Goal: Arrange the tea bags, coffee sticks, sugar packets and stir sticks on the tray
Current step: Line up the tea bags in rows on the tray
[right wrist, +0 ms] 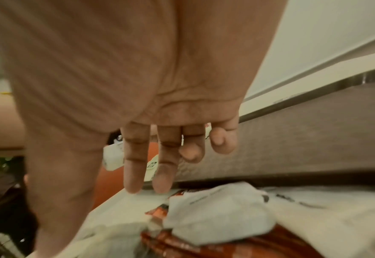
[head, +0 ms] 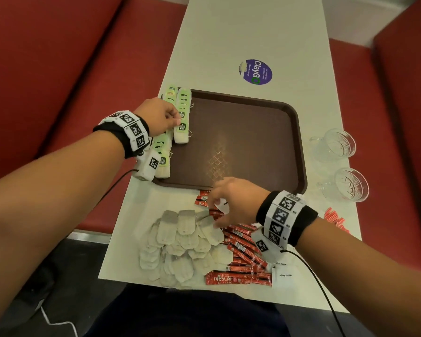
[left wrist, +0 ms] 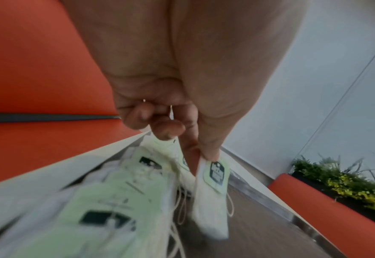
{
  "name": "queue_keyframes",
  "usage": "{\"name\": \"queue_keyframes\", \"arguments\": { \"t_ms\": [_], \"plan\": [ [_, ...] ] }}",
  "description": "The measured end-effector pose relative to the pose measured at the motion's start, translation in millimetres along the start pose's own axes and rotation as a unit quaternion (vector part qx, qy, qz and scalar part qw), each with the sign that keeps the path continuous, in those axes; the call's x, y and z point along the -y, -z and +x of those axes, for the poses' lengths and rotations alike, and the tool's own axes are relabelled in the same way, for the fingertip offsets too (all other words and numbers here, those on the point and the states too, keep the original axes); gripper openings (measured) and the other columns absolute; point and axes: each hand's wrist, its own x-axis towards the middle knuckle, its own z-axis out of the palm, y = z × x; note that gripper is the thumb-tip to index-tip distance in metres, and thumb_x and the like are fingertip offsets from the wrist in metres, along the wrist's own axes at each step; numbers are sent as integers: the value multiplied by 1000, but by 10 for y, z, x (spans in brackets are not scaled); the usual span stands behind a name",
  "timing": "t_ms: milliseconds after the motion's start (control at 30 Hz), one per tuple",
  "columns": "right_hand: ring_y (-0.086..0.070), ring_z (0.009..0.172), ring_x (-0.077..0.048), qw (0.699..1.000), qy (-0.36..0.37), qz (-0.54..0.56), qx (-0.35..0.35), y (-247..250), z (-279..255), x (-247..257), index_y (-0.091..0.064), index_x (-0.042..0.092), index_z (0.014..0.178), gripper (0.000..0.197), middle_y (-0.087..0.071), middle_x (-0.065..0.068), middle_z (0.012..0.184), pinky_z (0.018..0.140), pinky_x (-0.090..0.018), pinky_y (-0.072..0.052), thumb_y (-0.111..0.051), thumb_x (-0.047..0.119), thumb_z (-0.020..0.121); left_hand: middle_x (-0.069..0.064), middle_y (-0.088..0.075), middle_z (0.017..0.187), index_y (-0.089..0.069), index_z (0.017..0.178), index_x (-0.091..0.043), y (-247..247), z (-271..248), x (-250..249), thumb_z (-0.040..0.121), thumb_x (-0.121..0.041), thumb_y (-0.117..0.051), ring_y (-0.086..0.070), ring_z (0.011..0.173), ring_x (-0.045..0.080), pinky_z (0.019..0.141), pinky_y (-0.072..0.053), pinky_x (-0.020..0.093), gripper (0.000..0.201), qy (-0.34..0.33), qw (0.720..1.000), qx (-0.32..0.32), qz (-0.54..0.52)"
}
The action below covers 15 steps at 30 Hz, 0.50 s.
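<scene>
A brown tray [head: 241, 142] lies mid-table. Green-tagged tea bags [head: 184, 103] lie in rows along its left side. My left hand [head: 174, 120] pinches one more green-tagged tea bag [head: 181, 133] by its top, thumb against forefinger, low over the tray's left part; the left wrist view shows this tea bag [left wrist: 213, 192] hanging from the left hand [left wrist: 204, 155]. My right hand [head: 216, 210] hovers with straight fingers [right wrist: 162, 174] over a white sugar packet [right wrist: 215, 214] and red coffee sticks [head: 243, 249], holding nothing. Plain tea bags [head: 180, 242] are heaped near the front edge.
Two glass cups [head: 340, 144] [head: 350, 184] stand right of the tray. Red-and-white stir sticks [head: 336, 218] lie near the table's right edge. A purple sticker [head: 257, 71] sits beyond the tray. Red bench seats [head: 58, 69] flank the narrow white table [head: 253, 32].
</scene>
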Motion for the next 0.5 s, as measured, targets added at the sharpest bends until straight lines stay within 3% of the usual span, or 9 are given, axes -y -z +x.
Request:
{"name": "queue_keyframes", "arguments": {
  "t_ms": [67, 167, 233, 367, 500],
  "plan": [
    [-46, 106, -13, 1000, 1, -18, 6, -60, -60, 53, -65, 32, 113, 51, -54, 9, 109, 90, -33, -47, -80, 57, 71, -3, -73, 86, -71, 86, -26, -5, 99, -38, 91, -31, -69, -62, 72, 9, 61, -43, 19, 8, 5, 1000, -23, 15],
    [-42, 107, -13, 999, 7, -42, -2, -146, -105, 110, -63, 34, 116, 56, -50, 8, 112, 89, -32, -45, -81, 57, 69, -2, -72, 90, -73, 88, -23, -10, 216, -69, 91, -30, -69, -65, 87, 17, 80, -52, 28, 9, 27, 998, -35, 52],
    [-41, 107, -14, 999, 7, -47, -8, -200, -110, 128, -64, 34, 116, 52, -49, 8, 113, 90, -33, -45, -81, 53, 71, -2, -71, 93, -70, 84, -25, -13, 261, -71, 89, -31, -70, -65, 91, 20, 85, -54, 34, 7, 47, 996, -41, 71],
    [-40, 105, -14, 998, 7, -56, -21, -263, -89, 130, -67, 36, 113, 37, -51, 9, 113, 89, -36, -43, -76, 47, 78, -1, -64, 96, -63, 88, -28, -35, 271, -169, 87, -44, -68, -58, 86, 23, 74, -47, 32, 17, 52, 989, -62, 125],
    [-40, 104, -13, 996, 13, -80, -32, -325, -74, 108, -68, 39, 115, 34, -56, 15, 115, 81, -31, -27, -70, 50, 82, 5, -62, 81, -62, 81, -13, -146, 229, -351, 88, -59, -59, -60, 79, 28, 68, -49, 34, 47, 27, 977, 4, 211]
  ]
}}
